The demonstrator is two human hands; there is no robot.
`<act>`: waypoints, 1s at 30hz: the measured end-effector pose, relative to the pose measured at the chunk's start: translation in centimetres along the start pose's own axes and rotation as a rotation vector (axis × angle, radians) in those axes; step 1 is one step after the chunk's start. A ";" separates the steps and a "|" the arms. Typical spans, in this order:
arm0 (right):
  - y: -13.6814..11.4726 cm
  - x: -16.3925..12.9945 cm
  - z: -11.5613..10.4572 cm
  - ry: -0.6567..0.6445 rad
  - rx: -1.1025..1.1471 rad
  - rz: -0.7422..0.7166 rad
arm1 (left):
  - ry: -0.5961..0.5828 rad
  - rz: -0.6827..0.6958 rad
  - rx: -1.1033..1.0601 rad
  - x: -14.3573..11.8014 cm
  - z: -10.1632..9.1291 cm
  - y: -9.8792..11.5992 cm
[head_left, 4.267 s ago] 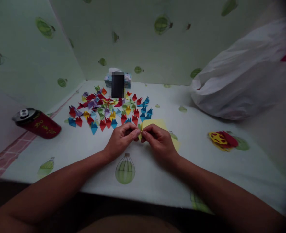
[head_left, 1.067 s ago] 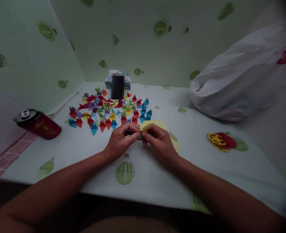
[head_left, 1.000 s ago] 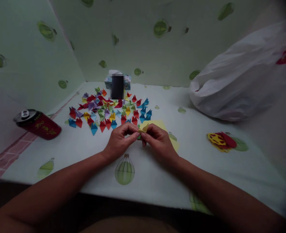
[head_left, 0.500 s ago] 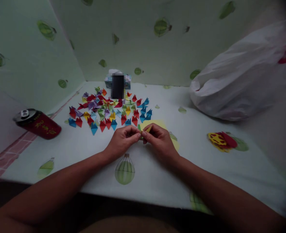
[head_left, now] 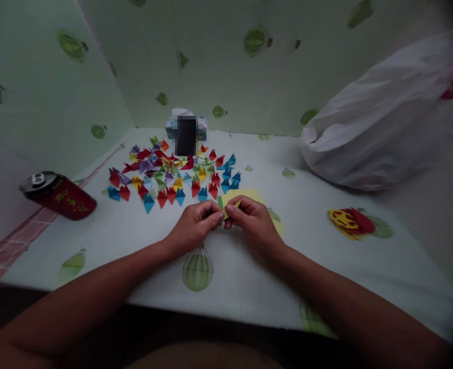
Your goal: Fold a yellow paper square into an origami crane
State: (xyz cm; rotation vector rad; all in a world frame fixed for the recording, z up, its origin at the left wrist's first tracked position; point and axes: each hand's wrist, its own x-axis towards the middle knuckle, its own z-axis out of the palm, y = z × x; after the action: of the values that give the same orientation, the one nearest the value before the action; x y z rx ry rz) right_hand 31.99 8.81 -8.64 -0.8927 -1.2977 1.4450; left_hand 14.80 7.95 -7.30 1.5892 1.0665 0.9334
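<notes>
Between my two hands is a small piece of folded yellow paper [head_left: 232, 209], pinched at its edges over the table. My left hand [head_left: 197, 221] grips its left end between thumb and forefinger. On the other side my right hand [head_left: 252, 220] is closed on it, thumb on top, with a pointed tip of the paper showing. Flat behind the hands lie yellow paper sheets [head_left: 255, 195], partly covered by my right hand. A green bit [head_left: 220, 202] shows just beyond my left fingertips. Folded paper pieces [head_left: 171, 195] in many colours spread over the table farther back.
A red drink can [head_left: 62, 197] stands at the left. At the back, a dark pixelated rectangle [head_left: 186, 136] is in front of a tissue box [head_left: 202, 129]. A white plastic bag [head_left: 365, 123] bulges at the right, with yellow and red cut-out shapes [head_left: 345, 220] nearer me.
The yellow paper has turned slightly in my fingers, and more of it shows between my hands. Both hands stay in nearly the same place.
</notes>
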 end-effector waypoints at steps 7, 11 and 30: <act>0.7 0.3 -0.4 -0.005 -0.020 0.008 | 0.085 -0.054 -0.131 0.3 -0.2 -0.4; 0.4 0.2 -0.1 -0.034 0.028 -0.011 | 0.061 -0.087 -0.275 0.4 -0.1 -0.8; 0.4 0.2 0.3 -0.088 0.183 0.047 | -0.123 -0.206 -0.625 0.7 0.2 -0.9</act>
State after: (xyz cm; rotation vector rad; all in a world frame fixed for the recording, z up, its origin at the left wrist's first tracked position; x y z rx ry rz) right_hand 31.58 8.90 -8.92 -0.7501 -1.1925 1.6274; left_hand 14.98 8.66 -8.21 0.9860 0.7344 0.9011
